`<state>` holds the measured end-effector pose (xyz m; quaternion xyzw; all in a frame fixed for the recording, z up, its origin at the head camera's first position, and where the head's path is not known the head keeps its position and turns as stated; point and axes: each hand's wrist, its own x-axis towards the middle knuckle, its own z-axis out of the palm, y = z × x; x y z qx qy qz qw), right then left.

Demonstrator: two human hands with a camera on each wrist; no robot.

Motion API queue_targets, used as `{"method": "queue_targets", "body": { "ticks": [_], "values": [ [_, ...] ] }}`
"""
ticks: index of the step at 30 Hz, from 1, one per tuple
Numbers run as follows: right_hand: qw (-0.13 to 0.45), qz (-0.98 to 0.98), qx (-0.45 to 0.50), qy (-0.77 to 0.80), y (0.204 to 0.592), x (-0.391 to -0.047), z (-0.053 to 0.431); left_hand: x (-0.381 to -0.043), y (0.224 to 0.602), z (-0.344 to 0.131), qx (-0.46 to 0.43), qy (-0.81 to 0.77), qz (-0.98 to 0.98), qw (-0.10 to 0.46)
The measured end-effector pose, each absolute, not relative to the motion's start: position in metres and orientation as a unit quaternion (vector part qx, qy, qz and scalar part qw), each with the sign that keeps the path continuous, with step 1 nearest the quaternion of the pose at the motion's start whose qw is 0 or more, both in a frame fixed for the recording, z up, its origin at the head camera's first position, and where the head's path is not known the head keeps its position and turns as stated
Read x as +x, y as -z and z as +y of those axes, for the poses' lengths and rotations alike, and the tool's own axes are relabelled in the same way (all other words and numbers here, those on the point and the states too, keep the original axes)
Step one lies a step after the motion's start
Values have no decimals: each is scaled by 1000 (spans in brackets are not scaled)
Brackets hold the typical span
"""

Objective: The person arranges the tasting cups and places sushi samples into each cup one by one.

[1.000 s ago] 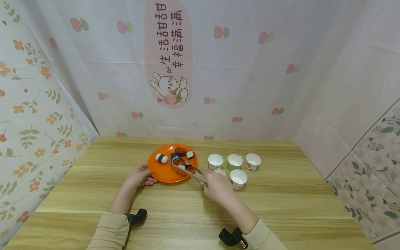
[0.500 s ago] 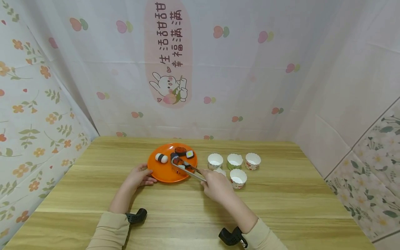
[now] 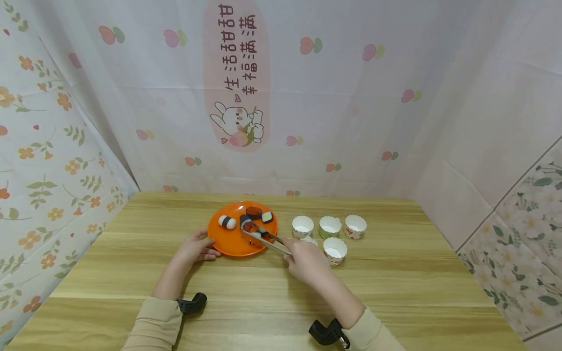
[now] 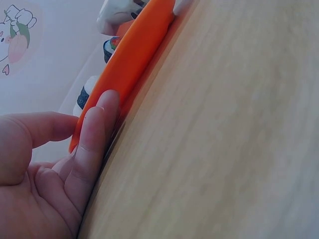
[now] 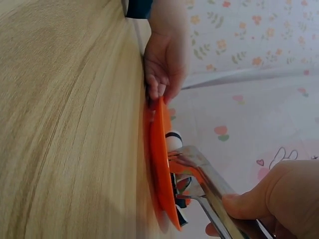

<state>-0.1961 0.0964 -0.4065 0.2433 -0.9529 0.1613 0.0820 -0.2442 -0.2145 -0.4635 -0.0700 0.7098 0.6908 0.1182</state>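
In the head view an orange plate (image 3: 225, 242) lies on the table, its left rim pinched by my left hand (image 3: 195, 247). Thumb above and fingers under the rim show in the left wrist view. My right hand (image 3: 309, 262) grips metal tongs (image 5: 214, 188), whose tips reach low over the plate, around a dark-wrapped sushi roll (image 3: 245, 221). Whether the tips squeeze it I cannot tell. Also on the plate are a white sushi piece with a black band (image 3: 227, 222), a red-topped sushi piece (image 3: 253, 211) and a small roll with a yellow centre (image 3: 267, 216).
Right of the plate stand several paper cups, among them a green one (image 3: 330, 227) and a red-patterned one (image 3: 335, 251). Another cup (image 3: 309, 241) is partly behind my right hand. Patterned cloth (image 3: 351, 122) hangs behind the wooden table (image 3: 254, 302).
Almost nothing differs: my right hand and the tongs have shifted very slightly, while the plate, the sushi and my left hand stay in place.
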Motion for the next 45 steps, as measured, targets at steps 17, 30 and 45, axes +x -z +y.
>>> {"method": "queue_targets", "body": {
  "ticks": [17, 30, 45],
  "values": [
    [87, -949, 242, -185, 398, -191, 103, -245, 465, -215, -69, -691, 710, 120],
    [85, -952, 220, -196, 388, -190, 111, -245, 463, -214, -70, -691, 709, 120],
    [94, -955, 205, -191, 379, -192, 127, -245, 464, -214, -69, -693, 709, 114]
  ]
}}
